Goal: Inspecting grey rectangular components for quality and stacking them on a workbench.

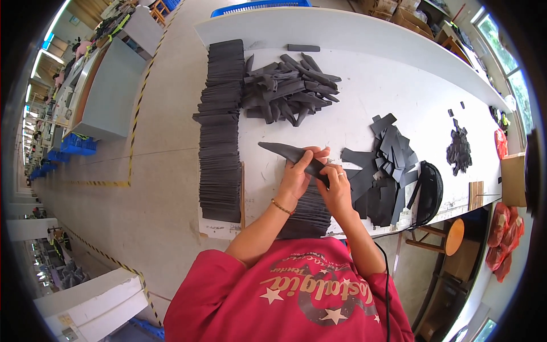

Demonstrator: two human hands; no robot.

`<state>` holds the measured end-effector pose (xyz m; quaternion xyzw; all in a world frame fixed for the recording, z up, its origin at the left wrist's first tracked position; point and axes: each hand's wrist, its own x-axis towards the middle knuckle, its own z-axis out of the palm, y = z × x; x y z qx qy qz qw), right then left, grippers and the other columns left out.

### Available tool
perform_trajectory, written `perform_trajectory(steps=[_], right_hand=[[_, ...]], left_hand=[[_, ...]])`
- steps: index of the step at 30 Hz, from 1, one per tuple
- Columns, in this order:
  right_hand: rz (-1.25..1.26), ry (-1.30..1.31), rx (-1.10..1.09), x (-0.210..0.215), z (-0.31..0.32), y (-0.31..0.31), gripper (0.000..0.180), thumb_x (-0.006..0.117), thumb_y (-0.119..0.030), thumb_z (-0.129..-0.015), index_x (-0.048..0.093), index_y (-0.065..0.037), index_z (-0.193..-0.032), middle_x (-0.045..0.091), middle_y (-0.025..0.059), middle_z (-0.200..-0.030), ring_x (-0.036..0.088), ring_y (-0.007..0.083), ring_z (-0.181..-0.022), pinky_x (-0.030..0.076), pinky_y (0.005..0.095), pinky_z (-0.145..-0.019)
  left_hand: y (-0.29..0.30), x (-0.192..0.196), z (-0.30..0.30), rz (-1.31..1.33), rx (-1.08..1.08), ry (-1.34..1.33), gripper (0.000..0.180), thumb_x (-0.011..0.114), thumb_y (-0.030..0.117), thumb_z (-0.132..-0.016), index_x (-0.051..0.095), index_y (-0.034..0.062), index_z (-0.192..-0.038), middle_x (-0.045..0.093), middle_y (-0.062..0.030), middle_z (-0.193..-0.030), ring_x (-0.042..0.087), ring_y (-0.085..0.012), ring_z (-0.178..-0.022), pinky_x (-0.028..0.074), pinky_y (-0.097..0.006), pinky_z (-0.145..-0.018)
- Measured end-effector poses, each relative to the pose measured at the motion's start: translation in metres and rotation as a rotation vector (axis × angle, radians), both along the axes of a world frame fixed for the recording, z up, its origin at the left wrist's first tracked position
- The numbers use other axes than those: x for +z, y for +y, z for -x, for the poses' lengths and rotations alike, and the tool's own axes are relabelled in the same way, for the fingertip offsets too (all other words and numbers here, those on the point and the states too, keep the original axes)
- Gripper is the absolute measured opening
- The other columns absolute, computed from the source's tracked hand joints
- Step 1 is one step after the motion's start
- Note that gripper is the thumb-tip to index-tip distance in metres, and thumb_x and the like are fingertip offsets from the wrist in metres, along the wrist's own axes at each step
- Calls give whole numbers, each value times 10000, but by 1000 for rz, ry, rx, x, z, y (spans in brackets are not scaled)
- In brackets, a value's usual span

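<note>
Right now both my hands are on one dark grey curved strip (292,154), a long tapered piece with a pointed tip sticking out to my left over the white table (364,85). My left hand (297,174) wraps the strip from below, thumb on top, fingers curled around it. My right hand (335,185) pinches the strip's near end between thumb and fingertips, ring visible on one finger. The two hands are touching each other, held just above the table edge in front of my chest. A beaded bracelet (281,207) sits on my left wrist.

Under my hands is a fanned stack of dark flat pieces (310,214) at the table's near edge. To my left, a long row of stacked dark sheets (219,125) runs along the table's left side. Further away is a loose heap of curved dark strips (290,88), with a single short strip (303,48) apart beyond it. Just right of my hands is a messy pile of flat dark cut pieces (382,165), and beside that a black oval cap-like item (430,191). Further right is a small pile of dark scraps (458,149). A round wooden stool (453,236) stands below the table on my right.
</note>
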<state>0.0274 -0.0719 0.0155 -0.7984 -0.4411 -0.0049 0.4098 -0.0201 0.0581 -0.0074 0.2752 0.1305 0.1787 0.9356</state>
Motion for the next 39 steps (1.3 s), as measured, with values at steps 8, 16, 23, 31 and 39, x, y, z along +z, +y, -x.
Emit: perform_trajectory(steps=[8,16,23,31,39], right_hand=[[16,-114,-71,10,11,11,306,677,19,-729,511,-45,-978,568,138,-974,560,338,-856,450,429,-748],[-9,-84,-9,14,8,22,303,700,-6,-733,534,-41,-984,583,156,-994,580,362,-892,477,432,-768],[39,64,36,13,4,-8,270,697,-21,-771,527,-37,-980,577,143,-1016,578,361,-899,480,444,-744],[-83,30,51,5,-1,1,151,656,36,-795,548,-16,-887,608,149,-927,613,353,-813,502,406,-691],[-4,-46,76,17,-3,-9,175,686,5,-784,541,-19,-879,610,139,-959,608,346,-819,503,421,-678]], left_hand=[[0,8,0,9,104,132,270,514,202,-996,541,-3,-1169,657,-194,-1105,605,-273,-1119,462,-387,-978],[-16,5,4,37,58,72,269,466,242,-1018,531,9,-1136,659,-178,-1106,603,-262,-1110,467,-390,-960],[-5,9,5,84,92,-6,294,438,300,-1024,541,43,-1121,652,-165,-1129,568,-252,-1171,464,-410,-957],[-12,4,7,217,118,-20,285,465,314,-1012,529,56,-1114,652,-129,-1116,530,-265,-1230,472,-425,-951],[12,14,9,154,163,159,313,526,267,-991,526,22,-1185,666,-105,-957,596,-280,-1121,483,-415,-948]])
